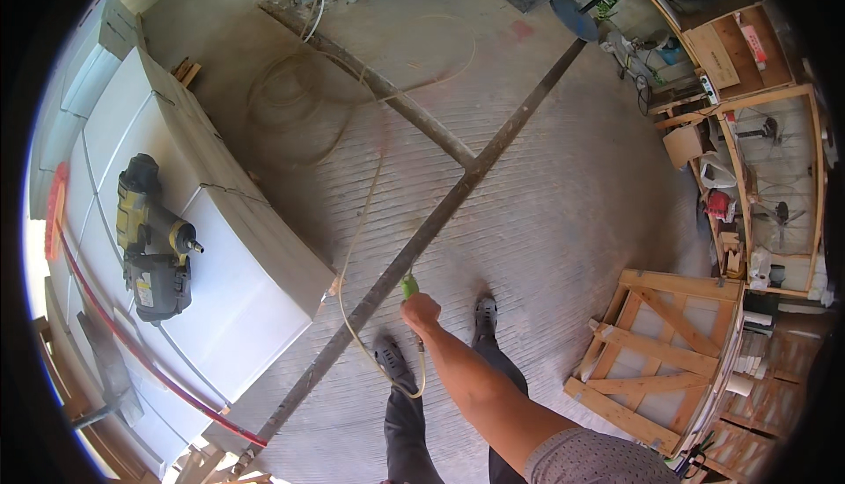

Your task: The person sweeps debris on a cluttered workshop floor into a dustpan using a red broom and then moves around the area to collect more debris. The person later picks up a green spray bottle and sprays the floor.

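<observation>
My right hand (421, 310) is closed around a green air blow gun (410, 285), held out over the floor in front of my feet. Most of its handle is hidden in my fist. A thin clear hose (423, 377) hangs below the hand, loops past my left shoe and runs up across the floor. Below the gun, a long dark metal bar (427, 231) crosses the floor diagonally, with another bar (396, 97) meeting it in a T. My left hand is out of view.
White strapped boxes (238, 286) stand at left, bearing a yellow-and-black power tool (157, 238) and a red strip (132, 336). A wooden crate frame (656, 352) lies at right, near cluttered wooden shelves (744, 189). More hose (304, 88) coils on the far floor.
</observation>
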The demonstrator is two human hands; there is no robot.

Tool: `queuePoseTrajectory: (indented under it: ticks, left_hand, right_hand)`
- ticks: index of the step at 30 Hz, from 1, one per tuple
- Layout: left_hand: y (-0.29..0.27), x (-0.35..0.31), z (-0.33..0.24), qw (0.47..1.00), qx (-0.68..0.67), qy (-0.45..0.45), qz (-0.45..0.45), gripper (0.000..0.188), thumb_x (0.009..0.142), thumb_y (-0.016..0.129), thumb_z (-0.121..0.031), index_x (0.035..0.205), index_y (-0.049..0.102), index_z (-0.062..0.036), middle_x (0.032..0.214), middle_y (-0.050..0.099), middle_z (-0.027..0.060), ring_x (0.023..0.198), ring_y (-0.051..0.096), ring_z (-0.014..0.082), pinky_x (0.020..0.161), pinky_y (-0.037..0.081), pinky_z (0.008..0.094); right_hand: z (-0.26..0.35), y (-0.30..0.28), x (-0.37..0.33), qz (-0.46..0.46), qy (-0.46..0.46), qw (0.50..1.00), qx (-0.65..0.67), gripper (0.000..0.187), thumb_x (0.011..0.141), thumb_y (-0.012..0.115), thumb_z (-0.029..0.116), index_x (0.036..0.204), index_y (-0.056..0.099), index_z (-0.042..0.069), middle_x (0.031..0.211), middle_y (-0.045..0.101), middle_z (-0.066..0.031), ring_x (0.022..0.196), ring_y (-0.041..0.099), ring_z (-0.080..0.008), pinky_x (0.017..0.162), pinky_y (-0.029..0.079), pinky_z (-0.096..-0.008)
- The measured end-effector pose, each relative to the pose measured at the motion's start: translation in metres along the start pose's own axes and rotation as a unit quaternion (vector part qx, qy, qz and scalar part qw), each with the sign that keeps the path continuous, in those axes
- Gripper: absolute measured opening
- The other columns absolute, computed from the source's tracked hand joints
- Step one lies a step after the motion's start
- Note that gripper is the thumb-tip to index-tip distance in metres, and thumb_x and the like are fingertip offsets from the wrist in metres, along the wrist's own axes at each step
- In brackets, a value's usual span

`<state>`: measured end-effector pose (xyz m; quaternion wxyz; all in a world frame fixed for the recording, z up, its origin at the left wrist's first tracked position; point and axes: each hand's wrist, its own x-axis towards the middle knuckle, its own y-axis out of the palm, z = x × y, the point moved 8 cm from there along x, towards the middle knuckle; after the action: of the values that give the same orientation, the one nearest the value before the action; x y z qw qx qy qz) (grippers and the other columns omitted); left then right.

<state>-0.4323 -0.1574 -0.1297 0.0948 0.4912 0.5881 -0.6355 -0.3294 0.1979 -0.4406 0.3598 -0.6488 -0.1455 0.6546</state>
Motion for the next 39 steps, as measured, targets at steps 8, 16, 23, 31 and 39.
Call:
queuePoseTrajectory:
  ticks: [8, 16, 23, 31, 39]
  left_hand:
    - [-0.021, 0.014, -0.013, 1.0, -0.011, 0.004, 0.01, 0.035, 0.089, 0.054, -0.03, 0.104, 0.052, 0.002, 0.101, 0.056, 0.0224, 0.096, 0.053, 0.0397, 0.084, 0.043, 0.0466]
    - [-0.028, 0.022, -0.036, 1.0, -0.019, 0.009, 0.009, 0.036, 0.09, 0.052, -0.031, 0.101, 0.053, 0.0026, 0.099, 0.056, 0.0231, 0.095, 0.052, 0.0395, 0.083, 0.042, 0.047]
    - [-0.01, 0.031, -0.094, 1.0, 0.01, -0.01, 0.005, 0.034, 0.09, 0.053, -0.029, 0.098, 0.054, 0.0033, 0.099, 0.056, 0.0237, 0.094, 0.053, 0.0402, 0.082, 0.043, 0.0476]
    - [0.012, 0.024, -0.138, 0.996, 0.032, -0.079, 0.015, 0.036, 0.089, 0.053, -0.032, 0.099, 0.054, 0.0025, 0.101, 0.056, 0.023, 0.096, 0.053, 0.0397, 0.084, 0.042, 0.0486]
    - [0.018, 0.016, -0.162, 0.992, 0.044, -0.109, 0.041, 0.039, 0.09, 0.05, -0.035, 0.1, 0.056, 0.0022, 0.103, 0.057, 0.0229, 0.097, 0.053, 0.0394, 0.086, 0.042, 0.0488]
  right_hand:
    - [-0.047, -0.095, 0.026, -0.049, 0.075, 0.996, -0.013, 0.032, 0.081, 0.054, 0.03, 0.092, 0.069, 0.004, 0.097, 0.067, -0.018, 0.093, 0.066, -0.0335, 0.076, 0.053, -0.0412]
    - [-0.032, -0.139, 0.025, -0.006, -0.01, 0.999, -0.033, 0.033, 0.08, 0.056, 0.033, 0.093, 0.069, 0.005, 0.096, 0.068, -0.0159, 0.09, 0.066, -0.0316, 0.074, 0.052, -0.0417]
    - [0.048, -0.174, 0.073, -0.019, -0.118, 0.993, -0.021, 0.036, 0.08, 0.059, 0.037, 0.091, 0.067, 0.004, 0.093, 0.067, -0.0169, 0.089, 0.065, -0.0321, 0.075, 0.051, -0.043]
    - [0.124, -0.245, 0.155, -0.046, -0.137, 0.989, 0.018, 0.036, 0.081, 0.059, 0.035, 0.089, 0.066, 0.001, 0.091, 0.067, -0.0184, 0.089, 0.064, -0.036, 0.077, 0.051, -0.0448]
    - [-0.013, -0.326, 0.199, -0.073, 0.072, 0.991, 0.085, 0.042, 0.077, 0.061, 0.037, 0.098, 0.067, 0.001, 0.103, 0.065, -0.0183, 0.099, 0.063, -0.0343, 0.081, 0.05, -0.0455]
